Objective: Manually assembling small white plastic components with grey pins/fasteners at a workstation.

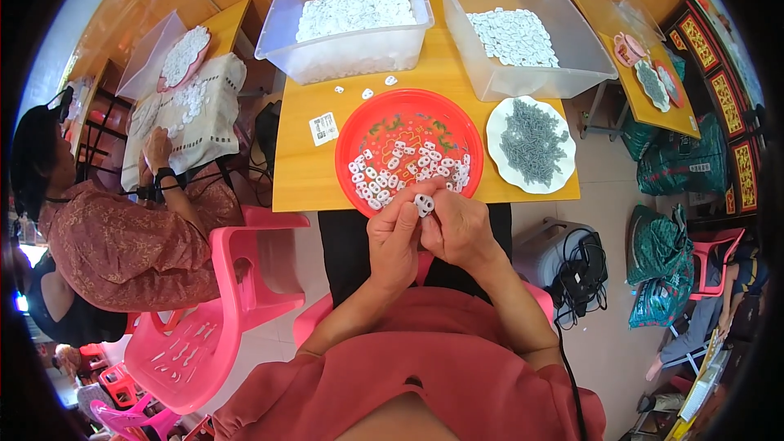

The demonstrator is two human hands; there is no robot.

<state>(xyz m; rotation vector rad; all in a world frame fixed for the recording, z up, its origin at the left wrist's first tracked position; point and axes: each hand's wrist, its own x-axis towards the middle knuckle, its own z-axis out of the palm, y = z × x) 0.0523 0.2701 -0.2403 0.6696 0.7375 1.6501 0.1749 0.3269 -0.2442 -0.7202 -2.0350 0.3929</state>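
Note:
My left hand (pixel 394 237) and my right hand (pixel 457 227) meet just below the near rim of a red round tray (pixel 351 135), and together they pinch a small white plastic piece with two holes (pixel 424 204). Several more small white pieces (pixel 408 165) lie loose in the tray. To its right sits a white plate (pixel 498 126) heaped with small grey metal parts (pixel 532 141).
Two clear bins, one on the left (pixel 347 53) and one on the right (pixel 572 49), hold white pieces at the back of the wooden table (pixel 298 171). A person in a patterned top (pixel 122 237) works at the left on a pink chair (pixel 245 278). Green bags (pixel 657 257) stand at the right.

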